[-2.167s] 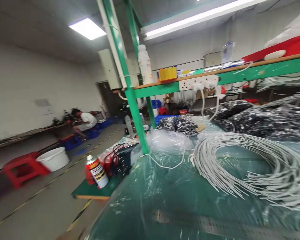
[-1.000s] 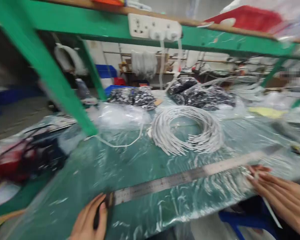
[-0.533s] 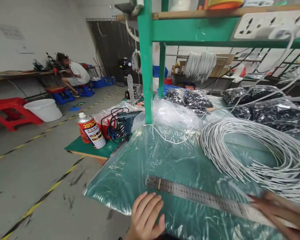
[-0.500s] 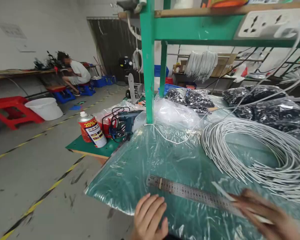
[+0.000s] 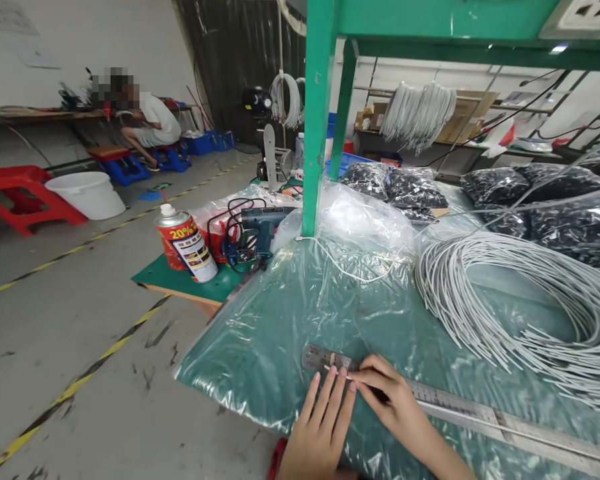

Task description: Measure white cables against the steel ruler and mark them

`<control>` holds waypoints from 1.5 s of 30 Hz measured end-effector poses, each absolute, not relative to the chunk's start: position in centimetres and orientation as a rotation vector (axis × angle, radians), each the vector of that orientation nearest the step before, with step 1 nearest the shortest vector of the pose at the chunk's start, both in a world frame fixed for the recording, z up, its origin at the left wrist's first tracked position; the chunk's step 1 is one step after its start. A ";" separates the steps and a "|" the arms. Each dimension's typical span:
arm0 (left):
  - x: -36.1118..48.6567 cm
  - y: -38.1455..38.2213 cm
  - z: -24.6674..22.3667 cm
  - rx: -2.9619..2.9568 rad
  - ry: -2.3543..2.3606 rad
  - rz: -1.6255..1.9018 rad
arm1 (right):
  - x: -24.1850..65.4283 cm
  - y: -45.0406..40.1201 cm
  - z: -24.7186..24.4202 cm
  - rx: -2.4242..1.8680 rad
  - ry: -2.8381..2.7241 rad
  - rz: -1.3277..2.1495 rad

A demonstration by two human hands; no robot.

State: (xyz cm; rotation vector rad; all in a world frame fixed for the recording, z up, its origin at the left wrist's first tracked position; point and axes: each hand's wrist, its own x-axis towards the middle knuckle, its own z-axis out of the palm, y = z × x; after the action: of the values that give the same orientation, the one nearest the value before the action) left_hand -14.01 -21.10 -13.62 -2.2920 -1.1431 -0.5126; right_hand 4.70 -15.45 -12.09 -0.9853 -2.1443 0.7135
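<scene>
A long steel ruler (image 5: 460, 405) lies across the green, plastic-covered table (image 5: 260, 333) near its front edge. My right hand (image 5: 397, 403) rests on the ruler's left part, fingertips pinched on a thin white wire (image 5: 329, 368) whose tip shows at the ruler's left end. My left hand (image 5: 320, 427) lies flat beside it, fingers straight, tips touching the ruler's near edge just below the wire tip. A big coil of white wires (image 5: 510, 300) lies beyond the ruler on the right.
A green shelf post (image 5: 317, 120) stands behind the table. Clear bags (image 5: 365, 217) and black bags (image 5: 405, 190) lie at the back. A spray can (image 5: 187, 243) and a blue tool (image 5: 265, 223) sit on a low board left. A person (image 5: 150, 123) sits far left by a white bucket (image 5: 87, 193) and red stool (image 5: 20, 197).
My right hand has slid left along the ruler to its left end with the wire. My left hand has moved up to the ruler's edge. The view has tilted down slightly.
</scene>
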 end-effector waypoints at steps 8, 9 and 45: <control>-12.3 -21.4 -14.6 -2.169 -1.328 -0.704 | 4.4 -15.6 -11.9 -1.028 -2.120 0.692; -12.2 -21.4 -14.7 -2.162 -1.337 -0.727 | 4.3 -15.5 -12.0 -1.031 -2.116 0.688; -11.8 -21.4 -14.2 -2.163 -1.359 -0.673 | 3.4 -15.6 -12.2 -1.201 -1.924 0.845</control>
State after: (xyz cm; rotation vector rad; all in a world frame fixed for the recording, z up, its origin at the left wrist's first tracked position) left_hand -11.83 -21.36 -14.23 -2.1632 -1.3594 -0.6728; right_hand 3.39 -15.63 -12.19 -1.2011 -1.9236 0.8455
